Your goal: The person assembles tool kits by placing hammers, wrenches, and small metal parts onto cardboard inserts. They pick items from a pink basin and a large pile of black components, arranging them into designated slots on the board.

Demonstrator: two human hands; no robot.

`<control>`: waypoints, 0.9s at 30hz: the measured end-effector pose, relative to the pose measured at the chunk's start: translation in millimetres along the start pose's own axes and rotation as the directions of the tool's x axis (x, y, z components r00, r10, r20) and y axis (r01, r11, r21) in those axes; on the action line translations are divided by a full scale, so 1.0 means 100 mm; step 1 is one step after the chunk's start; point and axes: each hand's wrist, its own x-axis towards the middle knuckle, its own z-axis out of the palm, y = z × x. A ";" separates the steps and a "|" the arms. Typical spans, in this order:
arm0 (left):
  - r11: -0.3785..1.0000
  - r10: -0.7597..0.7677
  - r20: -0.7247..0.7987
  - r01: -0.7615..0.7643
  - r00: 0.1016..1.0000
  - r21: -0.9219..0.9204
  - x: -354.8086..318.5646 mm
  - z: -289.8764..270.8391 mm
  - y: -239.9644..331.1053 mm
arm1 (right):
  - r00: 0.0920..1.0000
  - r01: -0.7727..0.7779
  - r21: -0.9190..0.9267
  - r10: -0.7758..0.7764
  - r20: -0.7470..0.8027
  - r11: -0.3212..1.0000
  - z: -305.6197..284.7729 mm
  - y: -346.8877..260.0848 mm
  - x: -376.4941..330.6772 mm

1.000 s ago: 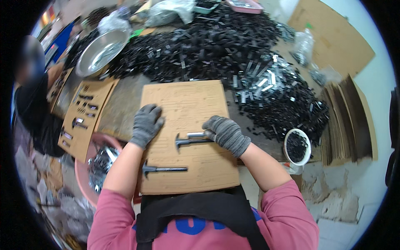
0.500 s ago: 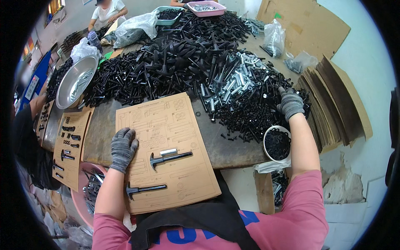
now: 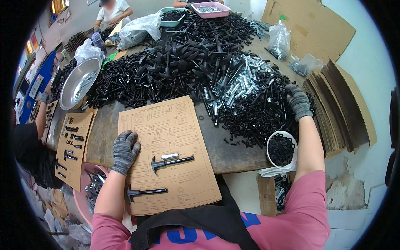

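My left hand, in a grey knit glove, lies flat on the left side of a printed cardboard sheet, thumb apart from the fingers. Two black T-shaped bolts, an upper one and a lower one, rest on this sheet. Beside the upper bolt lies a short silver sleeve. My right hand, gloved alike, reaches to the right end of a heap of small black bolts. Its fingers are curled there, and whatever they hold is hidden.
A white tub of black rings stands below my right forearm. Cardboard sheets are stacked at right. Black T-shaped parts fill the table's middle. At left are a metal bowl, a card with parts and a co-worker's arm.
The view has shifted slightly. My right hand has moved a little right and away along the heap's edge. My left hand stays on the cardboard sheet.
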 end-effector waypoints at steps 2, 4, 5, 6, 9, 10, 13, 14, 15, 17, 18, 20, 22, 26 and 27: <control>1.000 -0.013 0.006 0.013 1.000 -0.002 0.01 -0.02 0.02 | 0.984 0.086 0.258 -0.041 -0.173 0.962 -0.02 -0.02 -0.01; 1.000 -0.013 0.014 0.013 1.000 -0.005 0.02 -0.02 0.02 | 0.934 0.251 0.468 -0.084 -0.349 0.847 -0.01 -0.11 0.02; 1.000 -0.007 0.018 0.007 1.000 -0.007 0.02 -0.01 0.00 | 0.976 0.158 0.682 -0.006 -0.219 0.714 -0.03 -0.15 -0.02; 1.000 -0.016 0.017 0.016 1.000 -0.001 -0.01 -0.01 -0.03 | 0.997 0.048 0.847 0.024 -0.071 0.530 -0.12 -0.38 -0.07; 0.995 -0.030 0.014 0.031 0.999 -0.093 0.04 -0.02 -0.03 | 0.995 -0.051 0.973 -0.070 0.069 0.227 -0.11 -0.81 -0.23; 0.986 0.019 -0.038 -0.025 0.999 -0.164 0.08 -0.03 0.04 | 0.986 -0.044 0.982 -0.150 0.072 0.185 -0.07 -1.00 -0.29; 0.945 0.176 -0.049 -0.182 0.983 -0.273 0.31 -0.18 0.49 | 0.913 -0.148 0.979 -0.361 0.190 0.141 0.00 -1.52 -0.47; 0.912 0.203 -0.100 -0.225 0.974 -0.343 0.38 -0.23 0.65 | 0.878 -0.217 0.962 -0.398 0.267 0.166 -0.01 -1.74 -0.55; 0.875 0.267 -0.131 -0.297 0.955 -0.383 0.48 -0.23 0.80 | 0.837 -0.268 0.961 -0.477 0.267 0.066 0.07 -1.89 -0.61; 0.865 0.328 -0.193 -0.376 0.925 -0.332 0.64 -0.23 1.13 | 0.787 -0.284 0.959 -0.572 0.232 -0.001 0.25 -2.17 -0.74; 0.872 0.305 -0.155 -0.341 0.940 -0.351 0.69 -0.25 1.25 | 0.770 -0.286 0.958 -0.602 0.212 -0.028 0.27 -2.34 -0.81; 0.888 0.350 -0.199 -0.391 0.916 -0.242 0.76 -0.17 1.29 | 0.728 -0.321 0.942 -0.661 0.182 -0.094 0.36 -2.63 -0.91; 0.918 0.354 -0.084 -0.363 0.931 -0.159 0.84 -0.16 1.23 | 0.669 -0.306 0.949 -0.692 0.270 0.074 0.40 -2.72 -0.90; 0.979 0.190 0.149 -0.177 0.970 -0.096 0.92 0.06 0.80 | 0.782 -0.185 0.902 -0.497 0.376 0.391 0.56 -2.79 -0.83; 0.983 0.179 0.209 -0.164 0.961 -0.087 0.90 0.05 0.75 | 0.820 -0.197 0.913 -0.451 0.353 0.357 0.62 -2.80 -0.81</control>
